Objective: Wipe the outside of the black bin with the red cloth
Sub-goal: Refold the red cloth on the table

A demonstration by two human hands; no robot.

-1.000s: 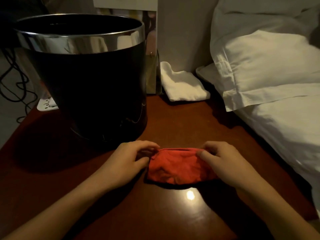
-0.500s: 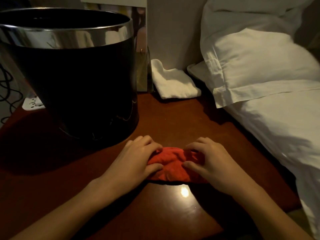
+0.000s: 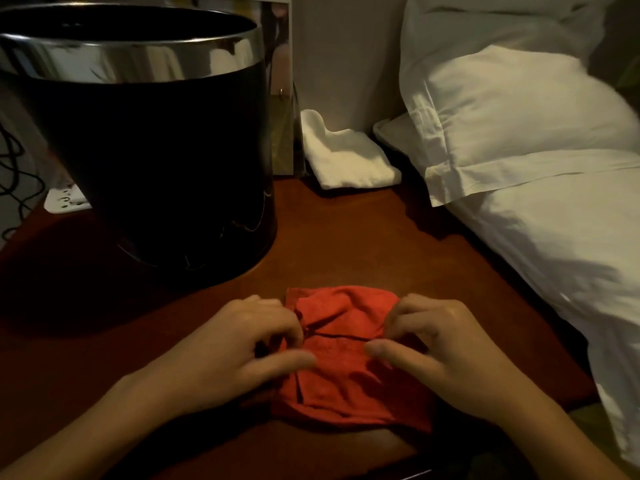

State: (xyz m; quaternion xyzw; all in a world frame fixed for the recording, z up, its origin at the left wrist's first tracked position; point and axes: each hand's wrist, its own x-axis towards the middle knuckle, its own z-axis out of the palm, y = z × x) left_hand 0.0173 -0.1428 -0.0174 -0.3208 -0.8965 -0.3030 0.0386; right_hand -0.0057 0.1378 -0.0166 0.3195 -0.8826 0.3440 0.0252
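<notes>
The black bin (image 3: 166, 174), with a shiny silver band round its rim, stands upright on the dark wooden table (image 3: 346, 230) at the back left. In front of it, near the table's front edge, lies the red cloth (image 3: 341, 372), folded and rumpled. My left hand (image 3: 242, 348) pinches the cloth's left side with curled fingers. My right hand (image 3: 443, 348) pinches its right side the same way. Both hands are well apart from the bin.
A folded white towel (image 3: 346, 157) lies at the back of the table beside the bin. White pillows and bedding (image 3: 519, 133) crowd the table's right edge. A white power strip (image 3: 65, 199) and dark cables (image 3: 14, 168) sit at the left, behind the bin.
The cloth has been opened out toward me, and it now lies larger and closer to the front edge. Both hands shifted their hold to its middle fold.
</notes>
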